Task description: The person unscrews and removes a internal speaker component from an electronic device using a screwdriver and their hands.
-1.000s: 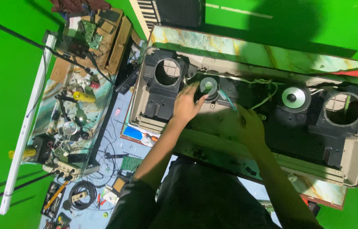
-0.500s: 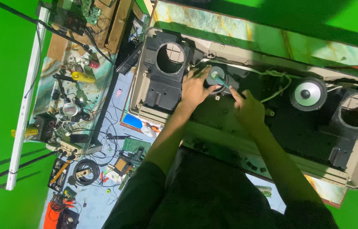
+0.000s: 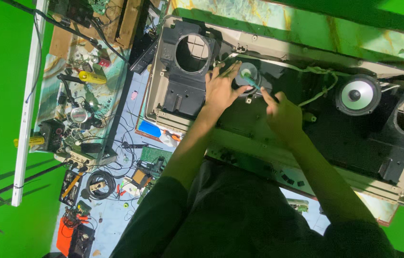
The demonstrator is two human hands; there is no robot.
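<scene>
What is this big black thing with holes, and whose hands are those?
The picture comes from a camera worn on a person's head, looking down, so the hands are that person's own. The long black and cream case is opened up, with round holes and speakers inside. The left hand rests flat beside a small round speaker. The right hand holds a thin teal-handled tool pointed at it. A bigger grey speaker sits further along. A cluttered side table holds wires and tools.
</scene>
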